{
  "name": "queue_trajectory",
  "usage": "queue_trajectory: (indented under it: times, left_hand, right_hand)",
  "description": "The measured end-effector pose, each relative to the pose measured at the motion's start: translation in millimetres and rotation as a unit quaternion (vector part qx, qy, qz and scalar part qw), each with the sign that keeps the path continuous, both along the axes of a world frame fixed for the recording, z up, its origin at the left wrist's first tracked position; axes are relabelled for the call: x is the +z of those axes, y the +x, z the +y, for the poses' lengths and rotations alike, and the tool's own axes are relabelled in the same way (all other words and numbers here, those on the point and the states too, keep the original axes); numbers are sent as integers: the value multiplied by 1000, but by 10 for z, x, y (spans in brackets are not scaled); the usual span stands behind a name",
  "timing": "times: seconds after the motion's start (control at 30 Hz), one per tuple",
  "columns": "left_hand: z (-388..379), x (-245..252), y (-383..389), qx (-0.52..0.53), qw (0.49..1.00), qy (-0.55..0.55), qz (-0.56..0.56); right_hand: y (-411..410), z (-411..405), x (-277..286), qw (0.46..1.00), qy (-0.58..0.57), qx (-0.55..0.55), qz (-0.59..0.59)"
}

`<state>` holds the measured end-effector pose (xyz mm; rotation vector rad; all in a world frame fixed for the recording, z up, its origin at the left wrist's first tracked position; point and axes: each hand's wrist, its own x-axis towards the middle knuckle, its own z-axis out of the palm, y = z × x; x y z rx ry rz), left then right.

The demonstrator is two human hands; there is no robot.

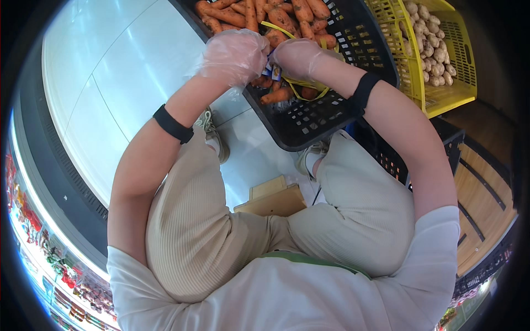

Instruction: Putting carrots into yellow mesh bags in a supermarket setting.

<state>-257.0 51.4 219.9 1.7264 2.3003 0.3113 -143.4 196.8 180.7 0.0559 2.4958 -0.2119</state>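
Observation:
Both of my hands wear clear plastic gloves and meet over a black plastic crate (285, 142) of carrots (281, 18). The carrots have dark soil marks. Between my left hand (238, 53) and my right hand (296, 58) is a small blue-and-white printed piece (276, 73), pinched by the fingers of both. The fingertips are largely hidden. A thin yellow strip (279, 29) rises behind the hands, and more yellow strip loops below my right hand, over the carrots. A few carrots, one of them a short carrot (277, 96), lie near the crate's near end.
A yellow plastic crate (451, 103) of small potatoes (432, 45) stands to the right of the black crate. A wooden stool (273, 198) is under me. A slatted wooden shelf (484, 198) is at right; a lit display case (62, 256) curves along the left.

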Motion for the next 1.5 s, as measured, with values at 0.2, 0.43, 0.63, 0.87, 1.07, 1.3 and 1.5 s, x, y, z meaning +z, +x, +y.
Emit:
queue_trajectory:
  times: [0.2, 0.43, 0.63, 0.87, 1.07, 1.3, 1.5]
  left_hand:
    - [-32, -21, -6, 4, 1000, 3, -4]
    - [-48, 24, -12, -11, 1000, 5, -15]
    - [-36, 60, -20, -10, 999, -32, -13]
    - [-16, 36, -16, -8, 999, -33, -8]
    - [-40, 18, -25, -4, 999, -35, 0]
    - [-34, 82, -18, -3, 1000, 25, -13]
    - [-22, 287, -86, -40, 992, -98, -69]
  right_hand:
    - [-117, -122, 137, 995, 8, 101, 15]
    - [-171, -79, 43, 967, -7, 255, 0]
    - [-178, -63, -306, 981, -172, 86, -11]
    - [-117, 7, -380, 965, -257, -43, -33]
    - [-180, 96, 301, 987, -48, 117, 101]
    - [85, 419, 1120, 996, -6, 64, 59]
    - [350, 397, 2325, 990, 2, -113, 83]
